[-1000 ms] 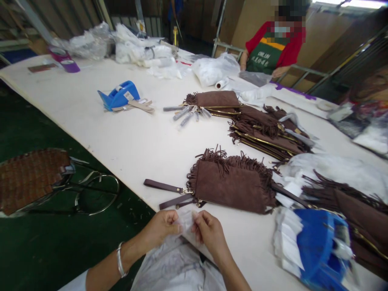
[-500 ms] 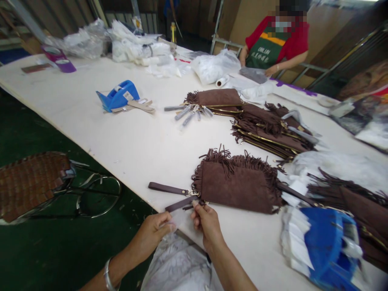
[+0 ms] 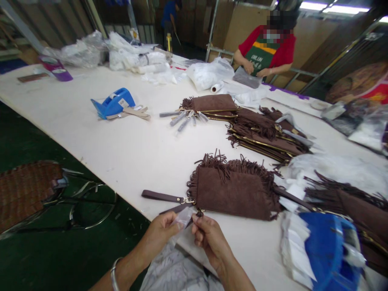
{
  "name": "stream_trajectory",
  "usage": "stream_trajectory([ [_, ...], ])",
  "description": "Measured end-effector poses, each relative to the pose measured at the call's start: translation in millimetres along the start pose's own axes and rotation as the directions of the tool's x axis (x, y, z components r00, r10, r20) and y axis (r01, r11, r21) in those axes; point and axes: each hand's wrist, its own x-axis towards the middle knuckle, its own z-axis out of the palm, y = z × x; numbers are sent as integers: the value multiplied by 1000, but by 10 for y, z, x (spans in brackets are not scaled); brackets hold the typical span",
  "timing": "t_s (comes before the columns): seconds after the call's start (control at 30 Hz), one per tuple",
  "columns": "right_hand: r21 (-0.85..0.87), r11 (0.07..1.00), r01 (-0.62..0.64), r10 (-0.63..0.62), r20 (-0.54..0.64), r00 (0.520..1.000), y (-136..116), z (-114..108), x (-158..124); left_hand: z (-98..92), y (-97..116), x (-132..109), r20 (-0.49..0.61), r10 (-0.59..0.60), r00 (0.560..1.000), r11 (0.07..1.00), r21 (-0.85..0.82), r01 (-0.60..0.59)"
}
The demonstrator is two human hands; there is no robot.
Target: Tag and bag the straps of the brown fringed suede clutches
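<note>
At the near edge of the desk, the left hand and the right hand are both closed in a pinch on a small clear sleeve, thumbs and fingertips nearly meeting. The sleeve sits at the end of a dark strap that runs to the clasp corner of a brown fringed pouch, which lies flat just beyond the hands. A crumpled plastic bag lies below the wrists. To the right stands a blue tray with white tags. Farther out lies a stack of like pouches, and to the left a blue tape dispenser. At the far side a person in a green apron handles a grey sheet.
</note>
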Motion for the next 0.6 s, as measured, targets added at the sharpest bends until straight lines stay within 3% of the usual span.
stream_trajectory([
  [0.13, -84, 996, 23, -20, 31, 999, 5, -46, -7, 39, -91, 69, -2, 0, 1000, 1000, 10, 0],
  [0.43, -104, 995, 5, 3, 76, 997, -3, -121, 13, 76, 131, -15, 40, -173, 984, 971, -158, 178],
  [0.6, -136, 989, 50, -40, 75, 996, -15, -109, 17, 4, 104, -17, 31, -170, 985, 975, -138, 173],
])
